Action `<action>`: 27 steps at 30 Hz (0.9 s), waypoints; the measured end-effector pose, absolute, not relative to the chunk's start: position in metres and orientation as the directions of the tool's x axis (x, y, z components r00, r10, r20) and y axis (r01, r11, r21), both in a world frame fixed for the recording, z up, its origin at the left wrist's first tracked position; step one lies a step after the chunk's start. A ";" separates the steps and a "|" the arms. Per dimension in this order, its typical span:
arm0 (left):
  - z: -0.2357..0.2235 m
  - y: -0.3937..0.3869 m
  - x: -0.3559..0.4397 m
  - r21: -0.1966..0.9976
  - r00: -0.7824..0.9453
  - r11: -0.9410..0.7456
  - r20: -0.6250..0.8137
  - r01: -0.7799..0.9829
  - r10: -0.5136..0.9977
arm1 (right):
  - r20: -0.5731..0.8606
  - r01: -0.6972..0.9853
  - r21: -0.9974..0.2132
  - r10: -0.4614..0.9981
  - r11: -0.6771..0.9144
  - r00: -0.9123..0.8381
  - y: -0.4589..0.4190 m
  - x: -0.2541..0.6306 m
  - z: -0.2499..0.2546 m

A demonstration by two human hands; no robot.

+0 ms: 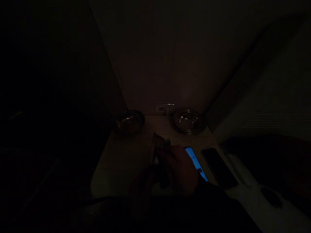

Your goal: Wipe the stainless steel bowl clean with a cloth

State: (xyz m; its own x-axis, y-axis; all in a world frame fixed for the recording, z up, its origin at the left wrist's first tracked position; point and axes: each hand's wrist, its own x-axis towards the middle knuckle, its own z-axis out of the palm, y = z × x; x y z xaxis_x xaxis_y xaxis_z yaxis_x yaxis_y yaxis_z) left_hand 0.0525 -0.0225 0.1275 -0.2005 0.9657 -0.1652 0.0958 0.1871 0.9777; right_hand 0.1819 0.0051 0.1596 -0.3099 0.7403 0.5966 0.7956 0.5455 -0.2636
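The picture is very dark. My right hand [183,166] is closed, its fingers bent in at a small bowl-like thing with a curved rim [155,144] over the middle of the table. A small pale bit shows by its fingertips, too dim to name; it may be cloth. My left hand [139,185] is a faint shape below and left of the same bowl-like thing and seems to hold it from beneath. Its fingers are mostly lost in shadow. Just right of my right hand lies a phone with a lit blue screen [196,163], partly covered by the hand.
On the small light table [119,161], a round metal bowl [128,122] stands at back left and stacked metal dishes [189,121] at back right. A wall socket [164,108] is behind. A dark phone [219,168] lies at right, a small dark oval thing [271,197] farther right.
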 end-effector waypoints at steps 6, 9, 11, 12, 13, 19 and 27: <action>0.123 -0.022 0.050 0.974 -0.216 0.206 -0.182 0.091 0.959 | 0.604 0.782 -0.226 0.713 0.581 -0.356 0.003 0.179 0.158; 0.118 -0.023 0.047 0.967 -0.218 0.236 -0.211 0.094 0.953 | 0.602 0.804 -0.251 0.738 0.538 -0.306 0.014 0.182 0.158; 0.114 -0.024 0.046 0.962 -0.231 0.254 -0.227 0.097 0.946 | 0.595 0.818 -0.263 0.754 0.511 -0.279 0.015 0.180 0.157; 0.113 -0.024 0.046 0.959 -0.242 0.265 -0.235 0.098 0.941 | 0.595 0.823 -0.265 0.756 0.503 -0.271 0.012 0.178 0.156; 0.111 -0.024 0.045 0.956 -0.260 0.277 -0.244 0.099 0.934 | 0.604 0.829 -0.266 0.756 0.491 -0.254 0.008 0.175 0.155; 0.109 -0.025 0.042 0.966 -0.261 0.247 -0.219 0.080 0.940 | 0.638 0.826 -0.312 0.748 0.470 -0.185 -0.010 0.173 0.146; 0.112 -0.025 0.046 0.987 -0.155 0.145 -0.132 0.071 0.979 | 0.691 0.783 -0.264 0.677 0.563 -0.253 -0.025 0.175 0.133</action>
State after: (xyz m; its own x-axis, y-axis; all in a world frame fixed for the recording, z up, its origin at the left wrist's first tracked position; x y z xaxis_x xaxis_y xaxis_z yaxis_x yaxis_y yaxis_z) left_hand 0.0462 -0.0249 0.1124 -0.1555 0.9789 -0.1323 0.0711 0.1447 0.9869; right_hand 0.1754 -0.0248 0.1325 -0.2532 0.6767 0.6913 0.7833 0.5628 -0.2640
